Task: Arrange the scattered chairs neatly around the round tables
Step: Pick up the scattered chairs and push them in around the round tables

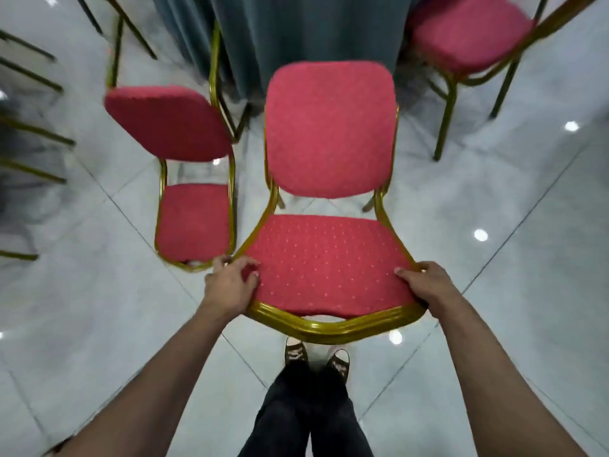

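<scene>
2 hands grip the red chair [329,262] by its backrest corners: left hand [230,285] and right hand [425,286] both clamped on it. Beyond them hangs the tablecloth [296,37]; another chair [194,219] stands left.

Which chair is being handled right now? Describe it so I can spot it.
In front of the grey-draped round table, it is the middle chair of three red ones with gold frames. Unlike its neighbours, its seat is gripped at both front corners by the left hand and right hand.
</scene>
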### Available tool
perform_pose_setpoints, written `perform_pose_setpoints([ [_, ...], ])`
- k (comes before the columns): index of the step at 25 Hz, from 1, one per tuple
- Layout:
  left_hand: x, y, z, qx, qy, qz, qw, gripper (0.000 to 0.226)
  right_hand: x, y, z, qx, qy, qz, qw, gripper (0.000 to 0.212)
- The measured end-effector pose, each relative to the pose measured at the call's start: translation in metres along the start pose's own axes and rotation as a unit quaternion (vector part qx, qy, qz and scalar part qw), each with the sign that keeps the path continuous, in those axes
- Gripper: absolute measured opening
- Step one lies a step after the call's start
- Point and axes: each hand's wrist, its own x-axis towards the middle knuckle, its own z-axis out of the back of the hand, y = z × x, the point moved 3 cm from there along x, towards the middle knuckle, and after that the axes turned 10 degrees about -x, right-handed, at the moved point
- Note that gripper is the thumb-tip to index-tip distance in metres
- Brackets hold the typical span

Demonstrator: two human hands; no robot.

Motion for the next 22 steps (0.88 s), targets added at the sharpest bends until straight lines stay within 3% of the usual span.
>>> perform_pose_setpoints([
  [3,-0.025,-0.061,0.031,-0.041,-0.044,-0.059,0.996,0.018,-0.038,0.044,0.040,0.061,-0.075,0.030,0.995,0.054],
  [6,-0.039,-0.105,0.038,-0.058,-0.070,-0.143,0.986,0.031,-0.065,0.086,0.054,0.064,-0.141,0.101,0.983,0.037],
  [8,-0.032,-0.126,0.045,-0.032,-0.092,-0.173,0.980,0.040,-0.078,0.116,0.056,-0.045,-0.205,0.153,0.966,0.039],
  [10,-0.015,-0.144,0.058,0.000,-0.103,-0.191,0.976,0.049,-0.084,0.144,0.055,-0.155,-0.254,0.232,0.926,0.044],
  [16,0.057,-0.201,0.098,-0.010,-0.093,-0.220,0.971,0.064,-0.078,0.213,0.055,-0.186,-0.257,0.337,0.886,0.052],
  [22,0.119,-0.237,0.126,0.050,-0.084,-0.243,0.965,0.067,-0.026,0.305,0.077,-0.231,-0.205,0.286,0.907,0.070],
])
